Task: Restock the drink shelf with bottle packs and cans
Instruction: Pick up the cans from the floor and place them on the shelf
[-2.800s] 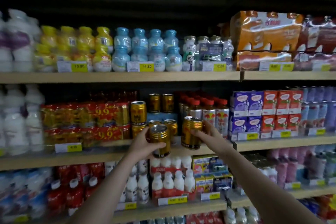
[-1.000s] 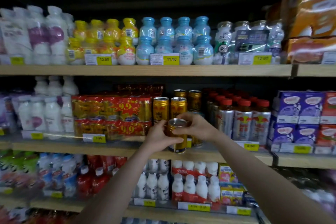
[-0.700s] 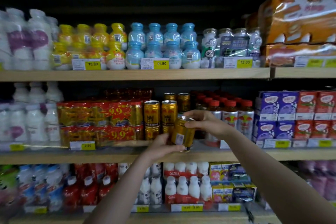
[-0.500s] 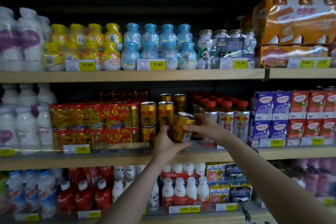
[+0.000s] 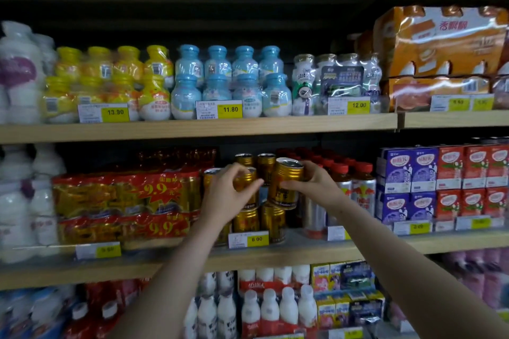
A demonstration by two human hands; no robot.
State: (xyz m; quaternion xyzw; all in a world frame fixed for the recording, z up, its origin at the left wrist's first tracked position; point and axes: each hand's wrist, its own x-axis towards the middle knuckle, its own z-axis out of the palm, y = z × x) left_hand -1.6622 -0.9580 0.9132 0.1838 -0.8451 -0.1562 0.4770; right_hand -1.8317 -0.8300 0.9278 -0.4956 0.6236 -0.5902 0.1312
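Observation:
My right hand point(image 5: 314, 187) grips a gold can point(image 5: 285, 183), tilted a little, just above a lower gold can point(image 5: 272, 221) on the middle shelf point(image 5: 275, 256). My left hand point(image 5: 228, 195) is beside it, fingers curled around another stacked gold can point(image 5: 248, 184). More gold cans point(image 5: 265, 164) stand stacked behind. A red shrink-wrapped pack of gold cans point(image 5: 124, 203) sits to the left.
Red-capped bottles point(image 5: 358, 181) stand right of the cans, then purple and red cartons point(image 5: 440, 181). Yellow and blue bottle packs point(image 5: 217, 82) fill the upper shelf. White bottles point(image 5: 275, 308) line the lower shelf. White bottles point(image 5: 19, 201) stand far left.
The gold can has been lifted from the shelf front up to the second tier of the can stack. My left hand moved off it onto the neighbouring stacked can.

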